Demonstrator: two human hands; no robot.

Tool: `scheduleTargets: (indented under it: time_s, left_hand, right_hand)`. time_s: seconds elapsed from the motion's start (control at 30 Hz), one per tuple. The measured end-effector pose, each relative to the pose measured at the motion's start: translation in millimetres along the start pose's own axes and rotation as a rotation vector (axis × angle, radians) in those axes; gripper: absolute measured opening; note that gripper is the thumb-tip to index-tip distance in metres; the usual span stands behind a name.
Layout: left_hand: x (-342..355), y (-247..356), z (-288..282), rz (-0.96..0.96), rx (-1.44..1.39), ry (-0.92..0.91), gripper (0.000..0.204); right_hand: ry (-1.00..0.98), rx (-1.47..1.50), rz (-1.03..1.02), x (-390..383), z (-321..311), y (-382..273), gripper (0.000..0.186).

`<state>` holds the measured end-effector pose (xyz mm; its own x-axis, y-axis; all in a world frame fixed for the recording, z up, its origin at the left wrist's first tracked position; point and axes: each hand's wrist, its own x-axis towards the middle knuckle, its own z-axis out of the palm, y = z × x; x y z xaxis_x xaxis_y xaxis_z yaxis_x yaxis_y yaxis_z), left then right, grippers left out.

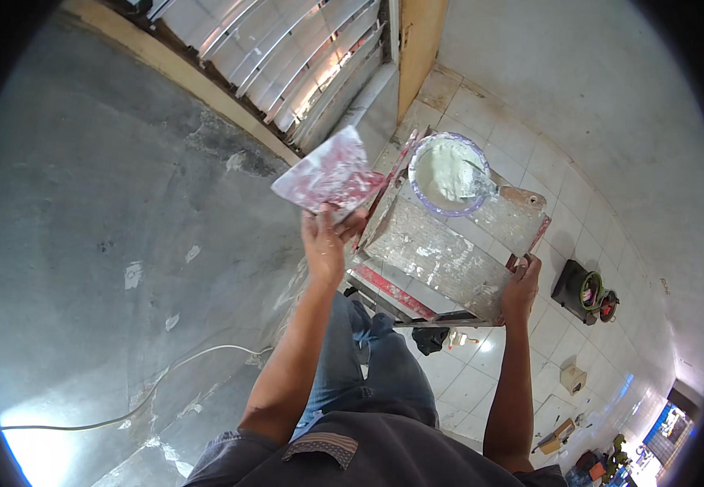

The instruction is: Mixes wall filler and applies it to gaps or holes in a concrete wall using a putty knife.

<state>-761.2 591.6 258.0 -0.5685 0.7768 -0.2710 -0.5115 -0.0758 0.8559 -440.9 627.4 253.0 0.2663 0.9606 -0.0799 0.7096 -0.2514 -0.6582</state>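
Observation:
My left hand [326, 247] holds a flat, square white plate smeared with red [319, 174] by its lower edge, to the left of the scaffold. My right hand [522, 280] grips the right edge of a worn, paint-spattered plank [425, 252] on a scaffold with red-painted metal parts. On the scaffold's far part stands a purple-rimmed bucket [423, 187] of white paste. A putty knife with a worn wooden handle [522, 197] rests with its blade in the bucket.
Louvred window [287, 57] and grey plastered wall [100, 227] on the left, with a cable [165, 373] along the wall. Tiled floor [559, 341] beneath, holding a black case with round containers [575, 288], a small box [573, 377] and clutter at lower right.

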Motion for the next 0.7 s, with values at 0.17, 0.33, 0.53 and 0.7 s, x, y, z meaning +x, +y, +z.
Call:
scheduleTargets:
  time_s: [0.17,0.33,0.53,0.7]
  left_hand:
    - [-9.4,-20.7,14.3,-0.094,-0.052,0.061,0.031]
    - [-3.5,-19.8,10.7,-0.111,-0.016,0.054,0.031]
    - [-6.1,-39.3,20.3,-0.017,-0.006,0.061,0.032]
    - [-5.2,-36.1,3.6,-0.004,0.017,0.031,0.032]
  right_hand:
    - [0.008,-0.017,0.043,0.5,2.8,6.0,0.027]
    - [0.0,-0.041,0.019,-0.5,-2.4,-3.4,0.03]
    - [-0.016,-0.126,0.017,5.5,-9.7,12.2,0.031]
    - [-0.007,-0.206,-0.059,-3.4,4.6,1.2,0.032]
